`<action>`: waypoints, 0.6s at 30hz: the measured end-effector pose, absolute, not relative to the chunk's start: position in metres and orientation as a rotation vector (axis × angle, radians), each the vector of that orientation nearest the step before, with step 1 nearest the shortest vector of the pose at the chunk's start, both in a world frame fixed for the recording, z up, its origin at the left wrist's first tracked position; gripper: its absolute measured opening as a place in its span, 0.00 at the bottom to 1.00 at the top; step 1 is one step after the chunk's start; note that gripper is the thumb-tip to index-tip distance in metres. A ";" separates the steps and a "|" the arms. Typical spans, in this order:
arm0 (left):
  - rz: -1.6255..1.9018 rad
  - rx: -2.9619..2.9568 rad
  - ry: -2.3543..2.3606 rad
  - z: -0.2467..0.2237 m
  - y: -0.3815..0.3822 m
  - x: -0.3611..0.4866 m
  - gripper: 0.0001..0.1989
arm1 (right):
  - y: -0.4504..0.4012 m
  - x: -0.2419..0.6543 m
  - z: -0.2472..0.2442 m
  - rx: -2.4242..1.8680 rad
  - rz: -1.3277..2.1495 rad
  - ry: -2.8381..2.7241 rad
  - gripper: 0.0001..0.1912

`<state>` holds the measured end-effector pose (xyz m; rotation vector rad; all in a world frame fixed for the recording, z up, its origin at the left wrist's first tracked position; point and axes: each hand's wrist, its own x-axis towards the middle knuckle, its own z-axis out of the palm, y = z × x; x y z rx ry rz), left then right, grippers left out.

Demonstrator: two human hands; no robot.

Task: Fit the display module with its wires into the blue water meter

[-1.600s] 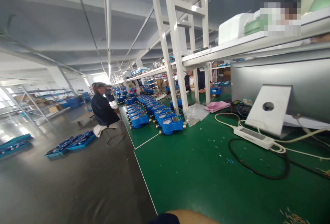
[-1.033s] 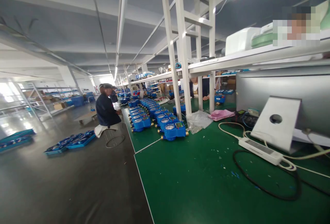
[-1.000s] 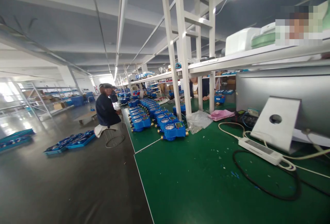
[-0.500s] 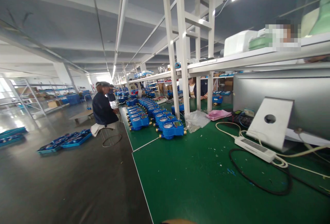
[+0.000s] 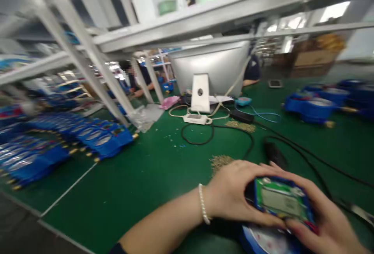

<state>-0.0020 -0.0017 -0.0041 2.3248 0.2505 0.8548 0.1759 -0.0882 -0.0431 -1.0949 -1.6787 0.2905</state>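
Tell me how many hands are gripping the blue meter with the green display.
2. The left hand wraps the left side of the blue meter, and the right hand holds its right side. The view is blurred, so some fingers may be hidden underneath.

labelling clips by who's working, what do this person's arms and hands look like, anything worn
Both hands are bare, with no gloves. The left hand has a white beaded bracelet round the wrist and a bare forearm, with a dark sleeve edge near the elbow. The right hand shows no rings or sleeve in view.
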 end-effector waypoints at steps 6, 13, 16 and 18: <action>0.801 2.271 0.268 -0.001 0.005 -0.011 0.36 | -0.096 0.177 -0.040 -1.051 0.488 -1.685 0.33; 0.691 2.259 0.404 0.003 0.000 -0.011 0.37 | -0.097 0.171 -0.040 -1.028 0.599 -1.566 0.34; 0.594 2.200 0.400 0.005 0.002 -0.013 0.40 | -0.096 0.171 -0.041 -1.024 0.612 -1.528 0.33; 0.526 2.151 0.376 0.007 0.004 -0.015 0.42 | -0.095 0.171 -0.041 -1.024 0.622 -1.514 0.32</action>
